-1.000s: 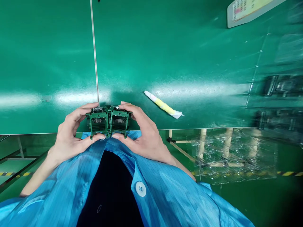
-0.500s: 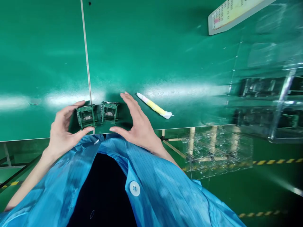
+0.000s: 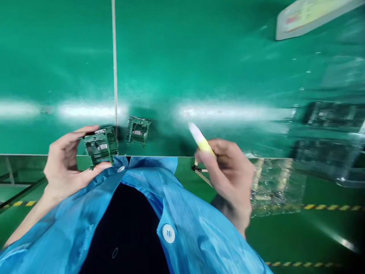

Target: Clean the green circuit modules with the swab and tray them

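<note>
My left hand (image 3: 67,161) grips a green circuit board assembly (image 3: 100,146) between thumb and fingers, at the front edge of the green table. Just right of it, a second circuit board assembly (image 3: 138,130) rests on the table with no hand on it. My right hand (image 3: 230,173), slightly blurred, is closed around a pen-shaped stick (image 3: 203,141) with a white tip and a yellow body. The stick's tip points up and left, over the table; its rear end is hidden in the hand. What kind of pen it is I cannot tell.
A pale seam (image 3: 114,57) crosses the green table (image 3: 199,57). A white container with a yellow label (image 3: 308,19) lies at the far right. Clear trays with dark boards (image 3: 336,114) stand on the right, blurred. Below the edge are more clear trays (image 3: 278,190).
My right hand has moved right, away from the second assembly, and picked up the stick from the table. My left hand has raised and tilted its assembly near the edge. The view has shifted.
</note>
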A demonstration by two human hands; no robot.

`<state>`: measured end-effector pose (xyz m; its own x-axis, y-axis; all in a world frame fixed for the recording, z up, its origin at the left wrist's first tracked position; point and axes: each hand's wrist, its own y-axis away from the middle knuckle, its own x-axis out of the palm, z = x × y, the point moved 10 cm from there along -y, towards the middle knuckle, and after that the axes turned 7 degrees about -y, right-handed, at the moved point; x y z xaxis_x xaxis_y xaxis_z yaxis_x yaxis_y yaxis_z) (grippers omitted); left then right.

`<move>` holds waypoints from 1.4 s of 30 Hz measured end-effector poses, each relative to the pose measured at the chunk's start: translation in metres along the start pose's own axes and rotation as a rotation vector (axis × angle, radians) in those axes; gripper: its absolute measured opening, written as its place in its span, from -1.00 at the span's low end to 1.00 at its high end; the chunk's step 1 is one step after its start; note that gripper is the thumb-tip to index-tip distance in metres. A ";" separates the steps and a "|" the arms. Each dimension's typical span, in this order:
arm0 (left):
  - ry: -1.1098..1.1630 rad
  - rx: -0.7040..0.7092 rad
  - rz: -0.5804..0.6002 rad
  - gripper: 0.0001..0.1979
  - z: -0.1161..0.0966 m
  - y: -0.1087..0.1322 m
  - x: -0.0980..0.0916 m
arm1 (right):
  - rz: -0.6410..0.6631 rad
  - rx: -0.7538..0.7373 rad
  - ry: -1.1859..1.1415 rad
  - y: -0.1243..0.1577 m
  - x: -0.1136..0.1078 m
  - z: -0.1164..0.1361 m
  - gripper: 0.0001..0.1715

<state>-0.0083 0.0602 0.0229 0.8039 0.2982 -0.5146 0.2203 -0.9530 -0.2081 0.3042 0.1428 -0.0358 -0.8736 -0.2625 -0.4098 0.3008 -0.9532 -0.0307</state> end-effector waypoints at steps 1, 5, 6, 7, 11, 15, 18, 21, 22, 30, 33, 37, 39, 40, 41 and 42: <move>-0.015 0.065 0.012 -0.15 -0.010 -0.001 0.002 | 0.059 -0.029 -0.095 0.003 0.005 0.011 -0.88; -0.001 0.197 0.105 -0.14 -0.032 -0.002 0.012 | 0.290 -0.168 -0.210 0.012 0.041 0.055 -0.84; 0.008 0.196 0.122 -0.14 -0.033 -0.002 0.013 | 0.305 -0.184 -0.182 0.011 0.049 0.061 -0.82; 0.012 0.188 0.137 -0.14 -0.033 -0.002 0.015 | 0.313 -0.196 -0.145 0.011 0.056 0.065 -0.82; 0.049 0.182 0.181 -0.13 -0.036 0.000 0.019 | 0.358 -0.268 -0.059 0.009 0.080 0.074 -0.82; 0.024 0.173 0.194 -0.16 -0.037 0.000 0.021 | 0.386 -0.286 -0.020 0.007 0.089 0.076 -0.76; 0.013 0.176 0.191 -0.15 -0.038 0.000 0.022 | 0.391 -0.289 0.018 0.007 0.089 0.076 -0.77; 0.033 0.170 0.195 -0.14 -0.036 -0.001 0.022 | 0.389 -0.296 0.024 0.007 0.088 0.078 -0.78; 0.039 0.166 0.199 -0.13 -0.036 -0.001 0.022 | 0.390 -0.297 0.021 0.008 0.088 0.078 -0.78; 0.046 0.205 0.204 -0.13 -0.038 -0.003 0.021 | 0.395 -0.270 0.024 0.004 0.087 0.076 -0.77; 0.045 0.178 0.215 -0.14 -0.034 -0.003 0.023 | 0.428 -0.298 0.018 0.004 0.089 0.078 -0.76; 0.035 0.164 0.201 -0.17 -0.034 -0.002 0.023 | 0.447 -0.304 0.060 0.001 0.089 0.077 -0.74; 0.058 0.155 0.216 -0.18 -0.034 -0.002 0.025 | 0.461 -0.313 0.060 0.000 0.090 0.076 -0.75; 0.071 0.151 0.224 -0.18 -0.034 -0.001 0.025 | 0.473 -0.324 0.055 -0.001 0.091 0.076 -0.75; 0.083 0.145 0.232 -0.18 -0.034 -0.001 0.026 | 0.483 -0.341 0.049 -0.001 0.091 0.076 -0.75; 0.092 0.139 0.236 -0.18 -0.033 -0.001 0.026 | 0.487 -0.360 0.045 -0.002 0.091 0.076 -0.76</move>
<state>0.0312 0.0675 0.0374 0.8720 0.0568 -0.4862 -0.0515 -0.9771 -0.2064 0.1952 0.1097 -0.0034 -0.5882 -0.6415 -0.4924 0.7793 -0.6124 -0.1331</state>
